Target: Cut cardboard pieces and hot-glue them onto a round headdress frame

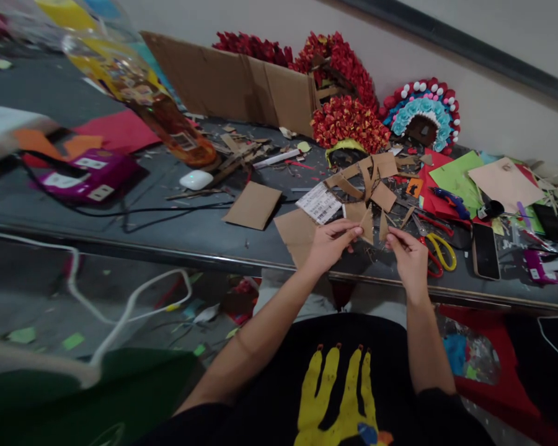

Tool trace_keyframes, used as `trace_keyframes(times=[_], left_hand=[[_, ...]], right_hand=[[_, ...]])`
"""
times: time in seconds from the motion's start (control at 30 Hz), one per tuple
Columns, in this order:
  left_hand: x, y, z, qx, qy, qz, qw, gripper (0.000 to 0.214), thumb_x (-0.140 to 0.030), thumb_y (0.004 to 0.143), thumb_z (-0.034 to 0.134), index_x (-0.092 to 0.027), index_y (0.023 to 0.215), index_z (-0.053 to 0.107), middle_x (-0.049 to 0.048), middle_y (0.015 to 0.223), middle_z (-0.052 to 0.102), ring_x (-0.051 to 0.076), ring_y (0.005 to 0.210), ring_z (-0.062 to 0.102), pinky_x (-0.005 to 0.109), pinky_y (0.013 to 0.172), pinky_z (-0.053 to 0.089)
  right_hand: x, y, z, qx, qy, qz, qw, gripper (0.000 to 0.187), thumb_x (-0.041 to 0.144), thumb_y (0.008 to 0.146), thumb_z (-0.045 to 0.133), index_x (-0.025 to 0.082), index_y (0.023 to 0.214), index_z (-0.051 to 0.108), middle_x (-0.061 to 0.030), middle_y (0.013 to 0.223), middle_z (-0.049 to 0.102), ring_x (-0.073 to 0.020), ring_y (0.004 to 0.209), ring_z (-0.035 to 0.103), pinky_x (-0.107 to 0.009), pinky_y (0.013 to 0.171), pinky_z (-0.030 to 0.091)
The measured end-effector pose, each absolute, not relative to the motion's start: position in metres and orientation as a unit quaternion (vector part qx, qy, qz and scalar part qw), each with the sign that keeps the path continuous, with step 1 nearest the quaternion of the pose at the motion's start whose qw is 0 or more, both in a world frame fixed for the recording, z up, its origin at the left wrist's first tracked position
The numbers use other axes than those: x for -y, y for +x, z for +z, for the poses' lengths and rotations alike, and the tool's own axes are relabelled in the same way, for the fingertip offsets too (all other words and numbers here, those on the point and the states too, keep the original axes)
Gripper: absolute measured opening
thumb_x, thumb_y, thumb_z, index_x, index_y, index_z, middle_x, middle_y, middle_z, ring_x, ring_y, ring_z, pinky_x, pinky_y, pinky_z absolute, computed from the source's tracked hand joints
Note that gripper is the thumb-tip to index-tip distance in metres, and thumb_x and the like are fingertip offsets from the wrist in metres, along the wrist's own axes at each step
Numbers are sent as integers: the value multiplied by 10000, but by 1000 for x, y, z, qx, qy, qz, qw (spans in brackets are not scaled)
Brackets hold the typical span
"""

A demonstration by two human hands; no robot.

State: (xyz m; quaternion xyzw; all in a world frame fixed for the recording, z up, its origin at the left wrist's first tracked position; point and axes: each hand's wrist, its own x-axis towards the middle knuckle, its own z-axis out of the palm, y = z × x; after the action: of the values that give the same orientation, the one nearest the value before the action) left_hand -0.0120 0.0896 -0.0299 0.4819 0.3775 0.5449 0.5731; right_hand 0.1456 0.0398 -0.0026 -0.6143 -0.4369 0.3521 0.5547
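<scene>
Over the table's front edge, my left hand [331,243] pinches a small pointed piece of cardboard [366,223] between thumb and fingers. To its right, my right hand [409,253] pinches another narrow cardboard piece [384,225]. The two pieces are apart, with a small gap between them. Beneath and behind my hands lie cut cardboard scraps [384,196] and a flat cardboard sheet [297,234]. A printed white label [319,203] lies just behind my left hand. Yellow-and-red scissors [441,253] rest right beside my right hand.
A phone [486,251] lies right of the scissors. Coloured paper sheets [460,176] and a glue gun [451,201] are farther back. A tall bottle [167,118] stands at left near a purple box [90,176] and black cable. Decorated red arches [348,121] stand against the wall.
</scene>
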Motion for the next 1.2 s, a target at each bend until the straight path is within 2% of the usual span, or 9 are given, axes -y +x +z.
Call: trace_keyframes(times=[0.43,1.0,1.2], left_hand=[[-86,-13,-27,-373,505,535,566,260,-393,645,739,-159,759,744,20,726,617,57,489,503,155,371,423],[-83,-12,-24,-397,519,525,545,268,-401,650,729,-168,781,749,33,767,651,65,497,510,170,390,441],[-83,-12,-22,-399,536,516,535,243,-381,671,710,-171,786,749,25,762,652,65,503,512,165,398,442]], right_hand=[[-42,141,2,452,-588,376,555,264,378,711,680,210,908,733,-19,848,743,-163,666,680,-328,685,576],[-35,141,4,515,-611,297,523,271,404,786,608,215,945,717,-45,893,722,-160,708,674,-322,721,570],[-35,141,2,518,-604,291,531,265,378,791,608,206,962,715,-50,897,702,-150,682,667,-297,665,559]])
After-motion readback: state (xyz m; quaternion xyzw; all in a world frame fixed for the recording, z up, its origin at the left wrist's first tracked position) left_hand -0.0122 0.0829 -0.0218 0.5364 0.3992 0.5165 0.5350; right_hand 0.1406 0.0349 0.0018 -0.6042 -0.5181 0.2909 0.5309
